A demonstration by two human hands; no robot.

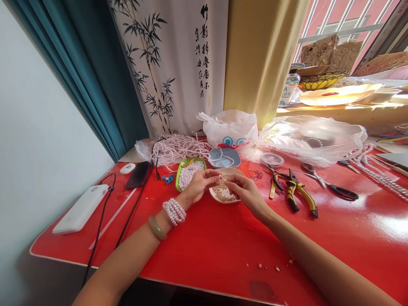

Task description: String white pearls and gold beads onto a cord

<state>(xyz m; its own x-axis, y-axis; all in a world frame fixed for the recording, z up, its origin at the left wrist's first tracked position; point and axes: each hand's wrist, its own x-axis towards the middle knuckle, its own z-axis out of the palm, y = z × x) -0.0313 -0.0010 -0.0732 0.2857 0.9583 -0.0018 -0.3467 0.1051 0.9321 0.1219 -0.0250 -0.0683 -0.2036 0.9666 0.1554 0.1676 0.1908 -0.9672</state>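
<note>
My left hand [202, 183] is closed in a pinch, with what looks like a small pale bead at its fingertips. It hovers between a green tray [177, 183] of white pearl beads [190, 173] and a white dish [219, 200] of small gold beads [223, 187]. A pearl bracelet [174, 212] in several rows and a green bangle [157, 228] circle my left wrist. My right hand [244, 190] is over the right side of the dish, thumb and fingers pinched together; what lies between them is too small to make out.
Behind the dish stand a blue tray [234, 158] and a heap of pearl strands [181, 148]. Pliers [299, 191], scissors [331, 185] and more strands [379, 178] lie to the right. A phone [139, 175], a white power bank [81, 208] and cables are at left. Loose beads [277, 268] dot the front.
</note>
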